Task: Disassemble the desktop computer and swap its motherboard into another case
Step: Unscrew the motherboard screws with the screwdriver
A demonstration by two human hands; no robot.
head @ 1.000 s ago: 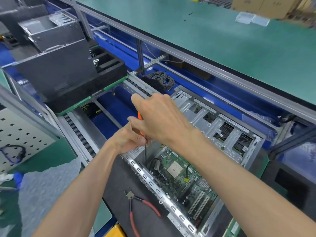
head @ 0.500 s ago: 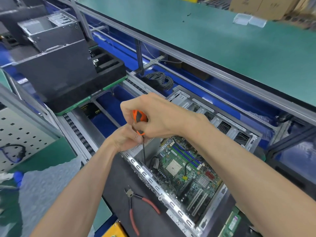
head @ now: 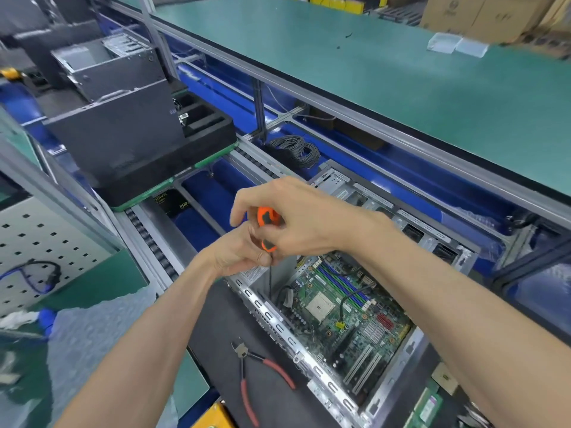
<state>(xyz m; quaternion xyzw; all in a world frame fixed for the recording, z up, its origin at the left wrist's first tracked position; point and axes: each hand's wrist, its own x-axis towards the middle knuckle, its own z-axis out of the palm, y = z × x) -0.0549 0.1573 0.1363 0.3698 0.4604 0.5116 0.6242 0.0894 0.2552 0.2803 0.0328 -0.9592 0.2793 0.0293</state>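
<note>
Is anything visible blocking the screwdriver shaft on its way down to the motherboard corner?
Nothing visible: the screwdriver, gripped by right hand and steadied by left hand, drops clear beside the case wall toward the motherboard.

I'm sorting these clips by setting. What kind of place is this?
Most likely an electronics assembly or repair line in a factory. A long green-topped workbench runs beside a conveyor track, a pegboard stands at the left, and an opened computer case lies on the line.

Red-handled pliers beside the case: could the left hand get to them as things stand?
Probably yes. The pliers lie uncovered on the black mat under the left forearm, but the left hand is steadying the screwdriver and must let go first.
</note>
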